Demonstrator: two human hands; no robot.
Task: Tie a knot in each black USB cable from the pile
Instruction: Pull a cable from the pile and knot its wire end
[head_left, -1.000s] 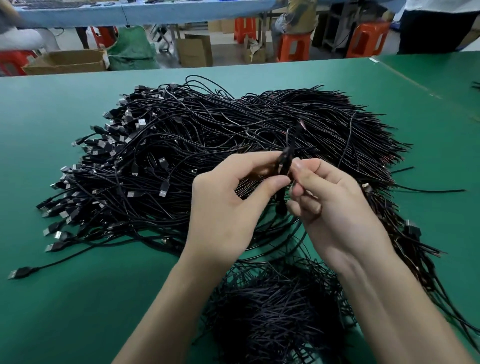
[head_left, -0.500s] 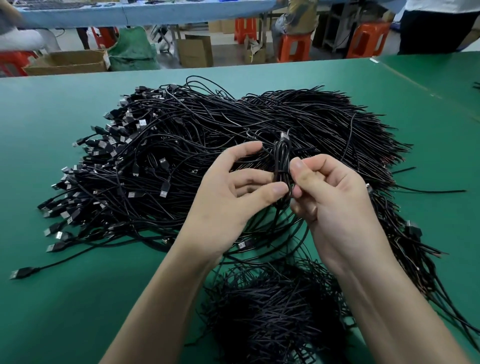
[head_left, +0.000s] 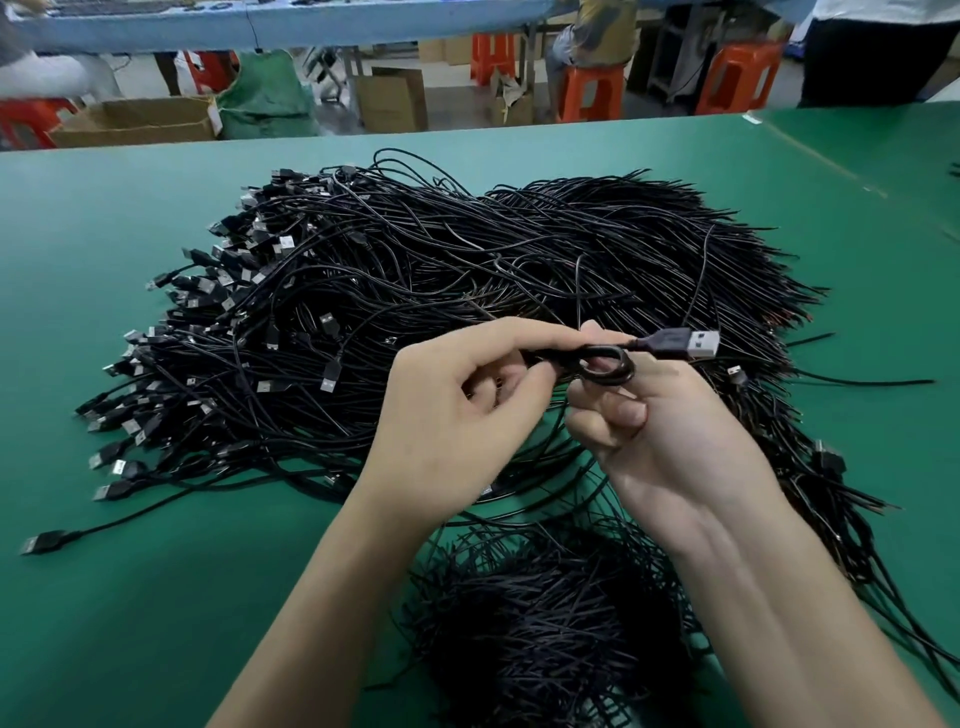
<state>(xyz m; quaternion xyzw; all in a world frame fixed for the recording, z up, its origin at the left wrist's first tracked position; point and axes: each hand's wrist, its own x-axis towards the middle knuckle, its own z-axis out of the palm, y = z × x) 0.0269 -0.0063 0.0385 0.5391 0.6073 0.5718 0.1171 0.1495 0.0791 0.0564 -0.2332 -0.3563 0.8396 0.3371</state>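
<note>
Wide green table (head_left: 104, 597), and sprawled across it the big pile of black USB cables (head_left: 415, 270), with a smaller dark heap of cables (head_left: 540, 623) nearer the person. Above them, the left hand (head_left: 447, 415) pinches one black USB cable (head_left: 608, 366) between thumb and forefinger; the right hand (head_left: 665, 436) grips its small loop. The cable runs left to right, silver-tipped plug (head_left: 696, 343) pointing right.

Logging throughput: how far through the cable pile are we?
Early, it seems. Possibly done: the small heap nearest the person, knots not discernible. In hand: one cable, pinched by the left hand, looped loosely at the right hand, not pulled tight. Left: the big pile behind, much larger.
</note>
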